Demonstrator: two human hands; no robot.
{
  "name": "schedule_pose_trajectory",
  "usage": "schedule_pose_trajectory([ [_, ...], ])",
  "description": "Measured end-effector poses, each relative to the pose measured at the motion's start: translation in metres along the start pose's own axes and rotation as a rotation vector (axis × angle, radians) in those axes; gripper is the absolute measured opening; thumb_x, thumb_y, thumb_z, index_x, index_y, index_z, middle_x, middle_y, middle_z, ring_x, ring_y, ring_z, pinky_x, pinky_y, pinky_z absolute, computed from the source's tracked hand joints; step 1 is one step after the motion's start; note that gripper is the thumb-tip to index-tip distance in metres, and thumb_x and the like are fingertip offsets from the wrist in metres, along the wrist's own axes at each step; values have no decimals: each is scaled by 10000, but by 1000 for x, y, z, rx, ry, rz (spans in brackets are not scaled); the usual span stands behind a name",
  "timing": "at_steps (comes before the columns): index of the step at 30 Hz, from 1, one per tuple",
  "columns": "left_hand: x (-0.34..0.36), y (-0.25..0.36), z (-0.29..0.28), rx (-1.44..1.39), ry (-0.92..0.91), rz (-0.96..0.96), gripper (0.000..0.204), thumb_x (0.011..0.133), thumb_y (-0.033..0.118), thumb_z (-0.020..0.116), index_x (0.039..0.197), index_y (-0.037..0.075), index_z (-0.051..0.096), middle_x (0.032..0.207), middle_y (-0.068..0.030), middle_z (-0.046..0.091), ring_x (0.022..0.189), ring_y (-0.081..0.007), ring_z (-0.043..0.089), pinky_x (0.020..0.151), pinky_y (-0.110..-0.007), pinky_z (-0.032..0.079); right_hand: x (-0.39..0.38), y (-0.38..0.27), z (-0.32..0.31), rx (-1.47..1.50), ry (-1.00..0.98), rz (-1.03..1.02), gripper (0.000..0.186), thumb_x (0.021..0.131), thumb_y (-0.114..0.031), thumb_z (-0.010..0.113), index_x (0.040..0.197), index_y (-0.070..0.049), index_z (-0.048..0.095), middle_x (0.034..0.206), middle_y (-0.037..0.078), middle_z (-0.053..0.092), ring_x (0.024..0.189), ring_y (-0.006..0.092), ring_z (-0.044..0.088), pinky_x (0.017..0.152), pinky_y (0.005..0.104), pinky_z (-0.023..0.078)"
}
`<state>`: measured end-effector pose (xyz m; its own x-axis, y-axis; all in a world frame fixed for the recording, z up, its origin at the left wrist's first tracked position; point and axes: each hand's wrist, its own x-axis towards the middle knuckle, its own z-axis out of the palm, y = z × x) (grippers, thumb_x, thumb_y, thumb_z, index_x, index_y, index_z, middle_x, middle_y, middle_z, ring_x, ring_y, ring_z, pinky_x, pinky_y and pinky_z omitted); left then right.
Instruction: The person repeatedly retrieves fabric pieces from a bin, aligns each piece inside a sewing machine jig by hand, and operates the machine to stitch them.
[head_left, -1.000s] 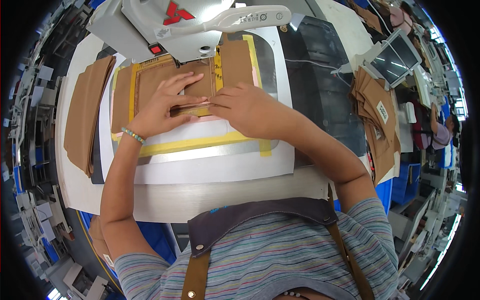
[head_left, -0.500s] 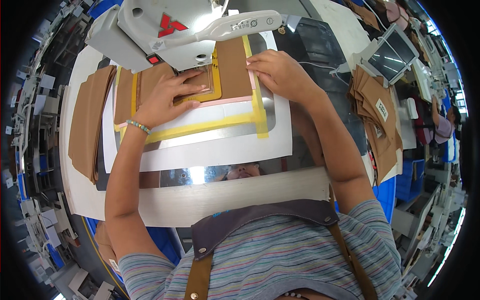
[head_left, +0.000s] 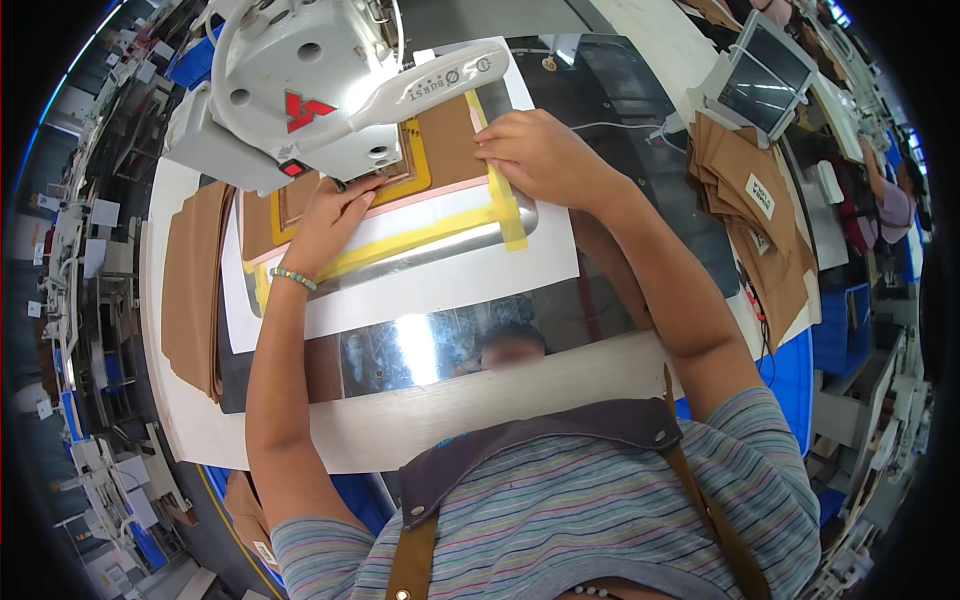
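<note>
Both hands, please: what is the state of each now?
Left hand: open, at the yellow frame.
Right hand: curled at the edge of the brown panel; grip cannot be told.

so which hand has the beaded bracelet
The left hand, nearer the white machine head: the beaded bracelet circles its wrist, while the right hand has a bare wrist.

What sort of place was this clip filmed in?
Probably a sewing workshop or factory floor: what looks like a white sewing machine stands over a yellow frame, brown pieces lie stacked on the left, and another person shows in the background.
</note>
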<state>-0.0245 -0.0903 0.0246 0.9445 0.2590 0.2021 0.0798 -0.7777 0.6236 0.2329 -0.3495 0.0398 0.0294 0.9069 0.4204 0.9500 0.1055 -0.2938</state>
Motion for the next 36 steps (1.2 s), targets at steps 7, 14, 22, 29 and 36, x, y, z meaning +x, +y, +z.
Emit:
schedule_pose_trajectory([
  [7, -28, -19, -41, 115, -6, -78, 316, 1040, 145, 628, 1304, 24, 752, 1238, -169, 726, 1206, -334, 635, 1123, -413, 458, 0, -6, -3, -3, -13, 2, 233, 983, -111, 641, 1144, -68, 803, 1279, 57, 750, 1265, 227, 633, 1129, 409, 444],
  [14, -98, -82, -100, 451, 212, -353, 451, 1054, 191, 635, 1481, 43, 633, 1563, -177, 571, 1445, -351, 534, 1249, -408, 378, 2, -10, -2, -2, -19, 1, 240, 996, -119, 635, 1159, -71, 804, 1292, 59, 751, 1283, 229, 628, 1149, 417, 433],
  [22, -111, -100, -88, 426, 264, -389, 542, 1065, 270, 652, 1550, 42, 572, 1641, -161, 505, 1538, -353, 444, 1262, -418, 362, 0, -4, 7, -43, 19, 4, 224, 1001, -139, 651, 1147, -65, 804, 1285, 63, 758, 1249, 236, 651, 1134, 423, 454],
  [29, -120, -122, -85, -12, 466, -374, 201, 991, 130, 759, 1143, 5, 722, 1621, -151, 532, 1483, -297, 514, 1228, -393, 395, 5, -28, -2, -284, -102, -217, 147, 933, -128, 703, 1052, -78, 776, 1118, 45, 755, 1127, 214, 683, 1055, 404, 490],
  [36, -87, -80, -49, -341, 486, -377, 200, 1019, 171, 748, 1117, -4, 755, 1634, -121, 525, 1438, -228, 548, 1189, -370, 417, -19, -20, -27, -273, -96, -128, 223, 937, -123, 718, 1147, -56, 754, 1172, 62, 743, 1113, 254, 675, 1056, 427, 493],
])
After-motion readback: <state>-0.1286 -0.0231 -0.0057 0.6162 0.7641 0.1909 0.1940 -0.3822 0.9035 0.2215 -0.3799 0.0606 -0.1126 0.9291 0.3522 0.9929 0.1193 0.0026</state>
